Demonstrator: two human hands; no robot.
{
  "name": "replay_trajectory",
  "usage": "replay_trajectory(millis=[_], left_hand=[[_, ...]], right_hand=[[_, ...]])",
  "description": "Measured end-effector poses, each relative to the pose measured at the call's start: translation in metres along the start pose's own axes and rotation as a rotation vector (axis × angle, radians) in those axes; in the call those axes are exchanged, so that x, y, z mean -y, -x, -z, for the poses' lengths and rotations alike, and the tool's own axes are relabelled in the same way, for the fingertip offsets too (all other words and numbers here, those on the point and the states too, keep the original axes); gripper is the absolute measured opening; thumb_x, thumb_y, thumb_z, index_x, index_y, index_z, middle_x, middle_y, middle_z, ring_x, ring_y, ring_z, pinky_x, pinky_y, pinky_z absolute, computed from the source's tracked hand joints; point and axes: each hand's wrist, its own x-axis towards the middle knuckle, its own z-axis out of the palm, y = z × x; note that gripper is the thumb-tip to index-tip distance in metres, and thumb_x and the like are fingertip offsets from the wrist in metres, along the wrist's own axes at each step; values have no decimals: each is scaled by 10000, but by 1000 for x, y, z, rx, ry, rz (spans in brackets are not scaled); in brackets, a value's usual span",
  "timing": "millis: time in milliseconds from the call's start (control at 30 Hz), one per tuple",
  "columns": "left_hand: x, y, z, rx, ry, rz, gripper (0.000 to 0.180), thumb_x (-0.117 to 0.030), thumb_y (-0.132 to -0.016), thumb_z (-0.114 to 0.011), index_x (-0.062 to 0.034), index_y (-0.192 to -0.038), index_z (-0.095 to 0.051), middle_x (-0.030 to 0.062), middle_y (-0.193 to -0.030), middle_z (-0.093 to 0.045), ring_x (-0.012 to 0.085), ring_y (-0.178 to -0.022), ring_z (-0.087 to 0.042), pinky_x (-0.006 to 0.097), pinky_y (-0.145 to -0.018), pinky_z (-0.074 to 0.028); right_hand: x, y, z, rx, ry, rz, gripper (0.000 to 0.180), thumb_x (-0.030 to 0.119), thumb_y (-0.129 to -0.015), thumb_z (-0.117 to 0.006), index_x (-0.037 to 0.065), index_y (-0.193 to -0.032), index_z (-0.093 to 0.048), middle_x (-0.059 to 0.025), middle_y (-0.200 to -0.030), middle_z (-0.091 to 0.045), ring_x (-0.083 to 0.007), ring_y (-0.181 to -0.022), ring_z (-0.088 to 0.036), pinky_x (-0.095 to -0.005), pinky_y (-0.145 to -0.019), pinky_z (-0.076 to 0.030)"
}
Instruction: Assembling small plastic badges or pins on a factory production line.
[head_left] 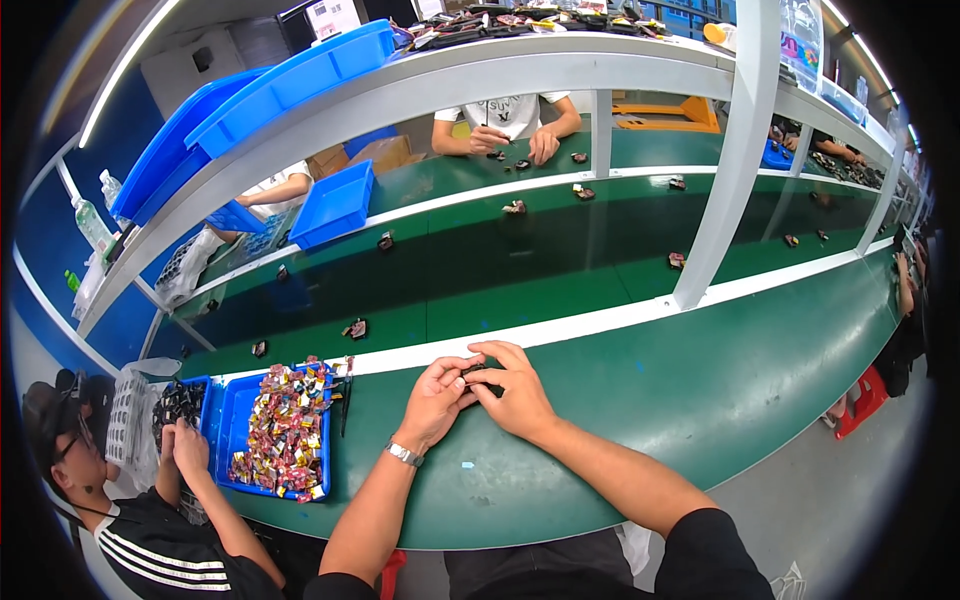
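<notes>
My left hand [432, 405] and my right hand [516, 392] meet over the near green work surface, fingers curled in and fingertips together. Between them is a small black part [474, 377], mostly hidden by the fingers, so its exact kind does not show. To the left of my left hand sits a blue tray [236, 412] heaped with small parts [285, 430] in red, yellow and white. A thin black tool [347, 398] lies along that tray's right side.
Beyond a white rail [560, 328], a dark green conveyor belt [450, 260] carries scattered small assemblies [355, 328]. A white post [735, 150] rises at right, supporting an overhead shelf [560, 52] with blue bins [290, 85]. Co-workers sit at left [150, 540] and opposite [510, 120].
</notes>
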Motion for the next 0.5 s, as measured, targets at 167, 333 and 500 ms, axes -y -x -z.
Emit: replay_trajectory(millis=[167, 333, 500], left_hand=[[2, 1, 1, -22, 22, -22, 198, -54, -970, -570, -53, -1160, -514, 133, -1361, -544, 217, -1166, -581, 419, -990, -506], [3, -1, -1, -26, 27, -10, 193, -38, -989, -520, -39, -1181, -508, 145, -1385, -526, 204, -1178, -574, 393, -987, -503], [5, 1, -1, -50, -26, -33, 187, -36, -990, -516, -39, -1176, -506, 147, -1391, -521, 198, -1175, -575, 383, -983, -504]], right_hand=[[2, 0, -1, -16, 0, 21, 144, 41, -786, -690, 51, -920, -740, -81, -1302, -601, -324, -1256, -489, -395, -962, -490], [-3, 1, -1, 3, -43, -60, 145, 28, -793, -675, 52, -920, -740, -83, -1322, -591, -326, -1278, -472, -401, -982, -482], [0, 0, -3, 25, -61, -36, 151, 31, -800, -673, 55, -936, -735, -88, -1343, -575, -333, -1289, -462, -415, -1010, -459]])
